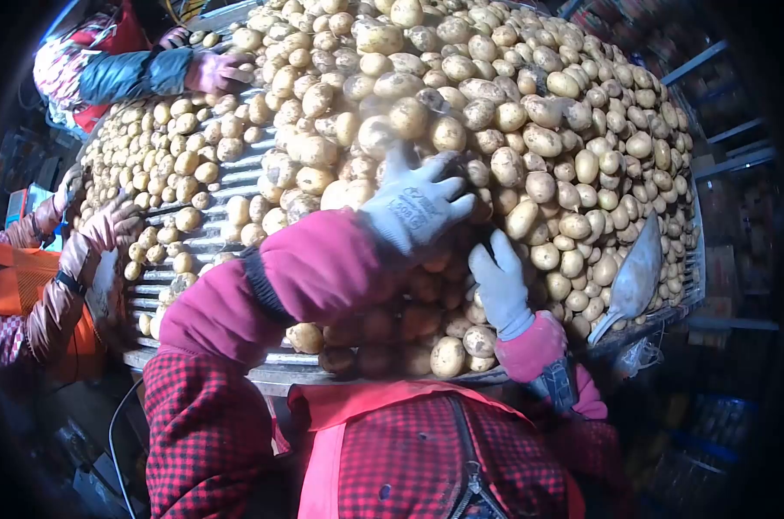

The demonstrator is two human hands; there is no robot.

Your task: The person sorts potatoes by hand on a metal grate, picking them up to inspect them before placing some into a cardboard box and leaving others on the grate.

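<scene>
A large heap of potatoes (543, 143) covers the slatted metal table (245, 177). My left hand (416, 201), in a pale grey glove with print on its back, lies on the middle of the heap with its fingers spread. Lower and to the right, my right hand (501, 285), gloved the same way, rests against the potatoes with its fingers apart. Dark shadow falls on the potatoes between and below my hands. Neither hand shows a potato gripped in it; the undersides of both are hidden.
At the upper left, a co-worker's gloved hand (219, 72) reaches onto the table. Another co-worker's hands (106, 227) touch smaller potatoes at the left edge. A metal scoop (632, 277) lies on the heap at the right. The table's front edge (279, 378) runs before me.
</scene>
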